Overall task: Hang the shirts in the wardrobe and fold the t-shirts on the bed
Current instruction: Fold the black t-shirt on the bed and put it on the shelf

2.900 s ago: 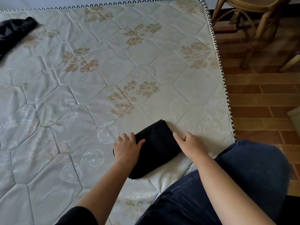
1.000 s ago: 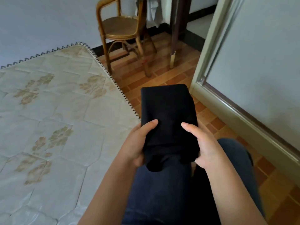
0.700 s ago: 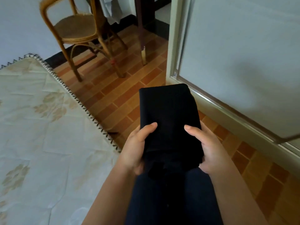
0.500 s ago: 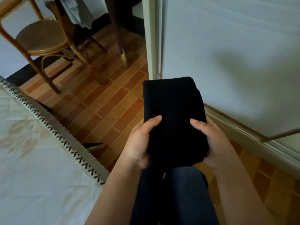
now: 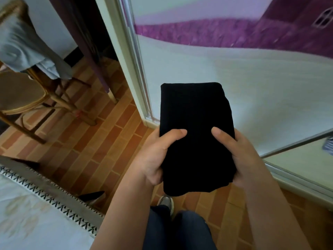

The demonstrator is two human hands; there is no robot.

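Folded t-shirt (image 5: 195,123) now before wardrobe door (image 5: 243,73)

folded t-shirt (image 5: 194,123) between left hand (image 5: 155,156) and right hand (image 5: 243,152)

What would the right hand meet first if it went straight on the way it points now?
Probably the wardrobe's sliding door. The right hand points toward its pale panel, and the folded black t-shirt it grips would touch first. Depth is unclear from one view.
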